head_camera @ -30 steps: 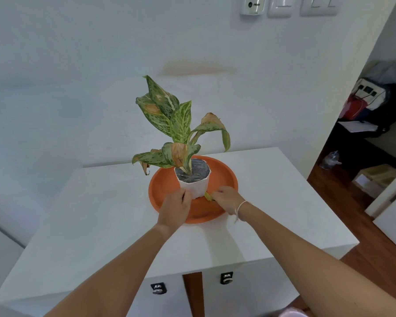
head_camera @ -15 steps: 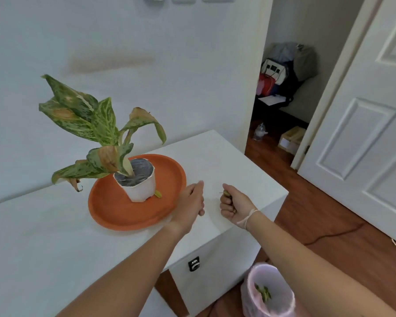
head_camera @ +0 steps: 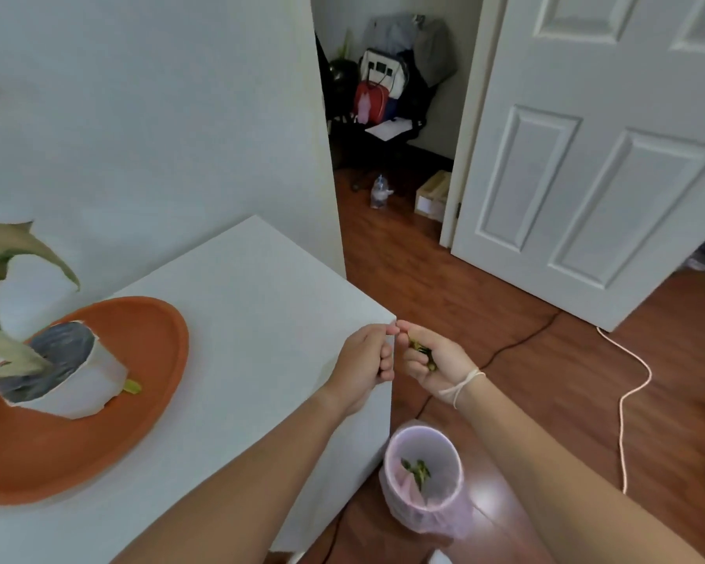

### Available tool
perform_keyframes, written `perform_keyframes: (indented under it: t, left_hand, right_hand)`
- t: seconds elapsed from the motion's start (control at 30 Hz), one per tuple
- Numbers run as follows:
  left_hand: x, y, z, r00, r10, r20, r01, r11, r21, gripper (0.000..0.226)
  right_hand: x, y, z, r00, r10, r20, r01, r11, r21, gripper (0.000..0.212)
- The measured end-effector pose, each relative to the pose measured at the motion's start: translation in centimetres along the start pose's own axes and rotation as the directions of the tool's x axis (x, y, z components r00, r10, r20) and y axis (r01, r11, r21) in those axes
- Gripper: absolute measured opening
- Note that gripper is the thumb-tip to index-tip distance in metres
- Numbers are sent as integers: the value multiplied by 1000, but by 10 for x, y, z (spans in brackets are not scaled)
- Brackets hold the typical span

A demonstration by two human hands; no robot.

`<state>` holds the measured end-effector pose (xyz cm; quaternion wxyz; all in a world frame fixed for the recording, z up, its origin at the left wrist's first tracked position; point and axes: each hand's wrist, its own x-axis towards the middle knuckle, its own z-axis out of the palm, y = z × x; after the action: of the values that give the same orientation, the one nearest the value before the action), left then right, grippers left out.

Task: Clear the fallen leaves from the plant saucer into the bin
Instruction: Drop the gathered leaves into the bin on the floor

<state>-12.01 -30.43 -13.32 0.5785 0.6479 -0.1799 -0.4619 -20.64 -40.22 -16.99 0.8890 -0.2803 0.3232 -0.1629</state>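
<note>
I see an orange-terracotta saucer (head_camera: 147, 360) at 9 o'clock on a plain white table (head_camera: 261, 303). Pot (head_camera: 78, 384) w/ white sides, dark grey-black soil on top. A small yellow-green leaf (head_camera: 132, 387) lies at its base. Plant (head_camera: 1, 303): pale green streaked w/ cream, tips gone tan-brown. Bin (head_camera: 424, 478) at 6 o'clock is white w/ a sheer pink liner, dark green bits inside. Right hand (head_camera: 436, 360) shows dark green-yellow leaf scraps (head_camera: 421, 352); cream string round the wrist. Floor (head_camera: 444, 287) reddish-brown wood. Door (head_camera: 595, 156) white, at 2 o'clock. Cords: one black, one pale pink.
</note>
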Motion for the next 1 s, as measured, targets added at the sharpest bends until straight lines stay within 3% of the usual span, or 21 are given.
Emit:
perform_keyframes:
  t: [0.23, 0.37, 0.6, 0.77, 0.87, 1.0]
  left_hand:
    - [42, -33, 69, 985, -168, 41, 169, 984, -47, 27]
    - [61, -64, 86, 950, -313, -12, 311, 948, -71, 24]
    - [104, -146, 89, 840, -523, -142, 508, 851, -132, 44]
    - [135, -210, 82, 764, -629, -141, 611, 776, -154, 49]
    - [151, -252, 76, 715, -687, -133, 662, 726, -186, 59]
    - [166, -295, 69, 685, -724, -81, 691, 682, -240, 58]
  right_hand:
    - [19, -15, -91, 971, 68, -231, -52, 996, 75, 19]
    - [25, -2, -134, 914, 120, -388, -137, 990, -17, 27]
    - [58, 53, -204, 775, 222, -592, -297, 955, -30, 44]
    - [86, 100, -241, 717, 369, -592, -320, 928, 191, 34]
    - [105, 130, -263, 733, 438, -521, -310, 896, 317, 50]
    - [124, 162, -290, 675, 492, -549, -331, 868, 370, 52]
